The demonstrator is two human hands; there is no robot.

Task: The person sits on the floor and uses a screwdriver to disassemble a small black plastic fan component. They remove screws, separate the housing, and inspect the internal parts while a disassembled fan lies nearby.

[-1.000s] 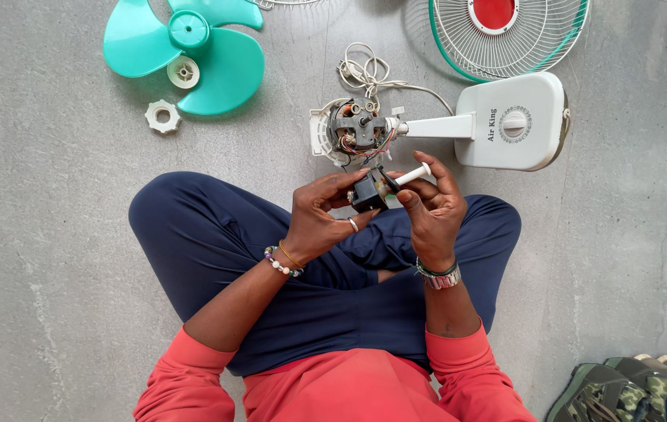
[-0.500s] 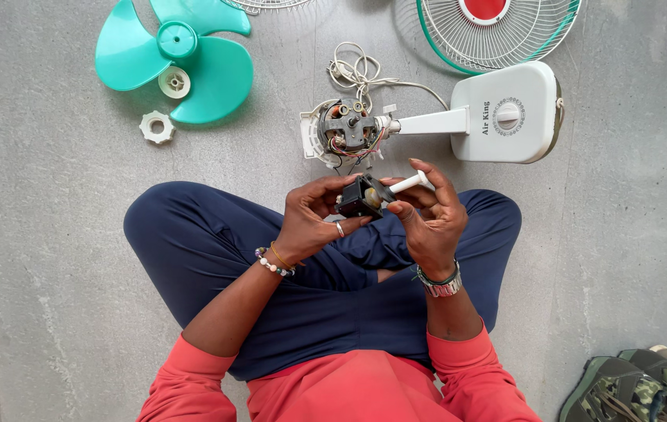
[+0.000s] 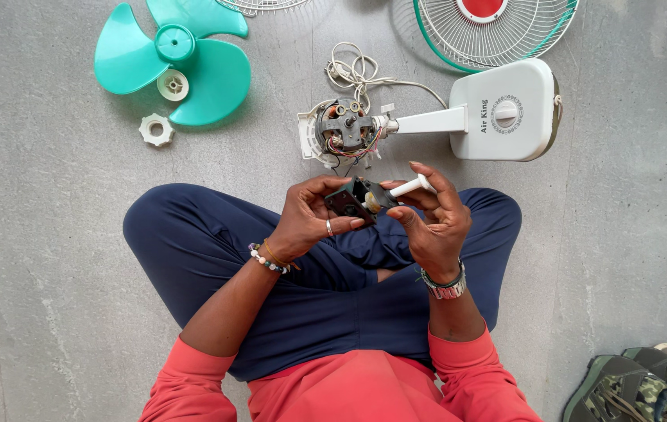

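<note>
I sit cross-legged on a grey floor. My left hand (image 3: 310, 219) and my right hand (image 3: 431, 223) both hold a small dark gearbox part (image 3: 355, 200) with a white knob shaft (image 3: 413, 186) sticking out to the right, above my lap. My left fingers grip its dark body; my right fingers pinch near the shaft. Just beyond my hands lies a white table fan body (image 3: 505, 113) with its exposed motor (image 3: 343, 133) and wires.
A teal fan blade (image 3: 173, 62) with a white cap lies far left, a white plastic nut (image 3: 155, 130) beside it. A wire grille with teal rim (image 3: 490, 27) lies at the top right. Camouflage shoes (image 3: 638, 387) sit at the bottom right. A coiled cord (image 3: 353, 72) lies by the motor.
My hands have turned the dark part slightly, and the shaft now points more to the right. The fan parts on the floor have not moved.
</note>
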